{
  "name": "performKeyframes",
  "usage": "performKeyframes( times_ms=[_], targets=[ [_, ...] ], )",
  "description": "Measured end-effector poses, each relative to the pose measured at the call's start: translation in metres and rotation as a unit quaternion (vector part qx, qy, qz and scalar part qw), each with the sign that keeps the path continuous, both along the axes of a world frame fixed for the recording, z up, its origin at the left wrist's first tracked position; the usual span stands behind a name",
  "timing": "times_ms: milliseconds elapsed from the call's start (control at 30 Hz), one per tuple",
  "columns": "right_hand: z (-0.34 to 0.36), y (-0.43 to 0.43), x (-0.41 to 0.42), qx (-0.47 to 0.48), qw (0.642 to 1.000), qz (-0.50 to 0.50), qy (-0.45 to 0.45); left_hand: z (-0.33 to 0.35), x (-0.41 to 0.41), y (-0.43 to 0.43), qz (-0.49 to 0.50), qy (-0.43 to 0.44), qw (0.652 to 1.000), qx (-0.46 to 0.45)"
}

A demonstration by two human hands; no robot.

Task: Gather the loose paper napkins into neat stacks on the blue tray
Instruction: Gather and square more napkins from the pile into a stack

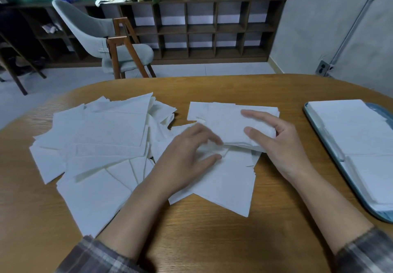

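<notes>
Loose white paper napkins (95,145) lie spread in a messy heap across the left half of the wooden table. A small bundle of napkins (225,124) sits at the centre, and my right hand (278,145) grips its right end, thumb on top and fingers underneath. My left hand (189,156) pinches the bundle's near left edge with curled fingers. More napkins (225,183) lie flat under both hands. The blue tray (331,156) sits at the right edge and holds two neat napkin stacks, a far stack (348,126) and a near stack (376,175).
The oval wooden table (212,230) has bare surface in front of me and between the bundle and the tray. A grey chair (102,39) stands beyond the table's far left, before a dark cubby shelf (212,28) with potted plants.
</notes>
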State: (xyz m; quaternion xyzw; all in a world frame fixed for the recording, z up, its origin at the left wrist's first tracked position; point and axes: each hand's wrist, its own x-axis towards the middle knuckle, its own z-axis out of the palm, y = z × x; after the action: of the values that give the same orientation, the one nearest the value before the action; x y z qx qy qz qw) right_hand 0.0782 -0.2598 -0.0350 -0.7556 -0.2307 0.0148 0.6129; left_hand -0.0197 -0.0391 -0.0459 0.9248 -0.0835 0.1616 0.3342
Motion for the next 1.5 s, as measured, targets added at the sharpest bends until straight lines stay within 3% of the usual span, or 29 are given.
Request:
performKeyframes(
  times_ms=[167,433,600,700,767,1033,1500],
  targets=[
    [-0.003,0.002,0.002,-0.027,0.999,-0.017,-0.02,-0.008,0.002,0.0,-0.016,0.057,0.993,0.105],
    [-0.005,0.001,0.002,-0.034,0.999,-0.014,-0.026,-0.007,0.002,0.0,-0.022,0.019,0.998,0.049],
    [-0.002,0.001,0.001,-0.022,0.999,0.013,-0.021,0.013,-0.009,-0.001,-0.02,0.023,0.992,-0.125],
    [0.0,0.002,-0.003,0.023,0.995,0.087,0.035,0.024,-0.011,0.001,-0.004,0.016,0.971,-0.239],
    [-0.002,0.004,-0.006,0.06,0.986,0.134,0.083,0.027,-0.011,0.003,0.01,-0.009,0.964,-0.267],
    [-0.003,0.015,-0.019,0.075,0.962,0.212,0.153,0.022,-0.006,0.007,0.066,-0.064,0.973,-0.211],
    [0.0,0.02,-0.026,0.017,0.984,0.162,0.065,0.02,-0.002,0.007,0.117,-0.109,0.978,-0.137]
  ],
)
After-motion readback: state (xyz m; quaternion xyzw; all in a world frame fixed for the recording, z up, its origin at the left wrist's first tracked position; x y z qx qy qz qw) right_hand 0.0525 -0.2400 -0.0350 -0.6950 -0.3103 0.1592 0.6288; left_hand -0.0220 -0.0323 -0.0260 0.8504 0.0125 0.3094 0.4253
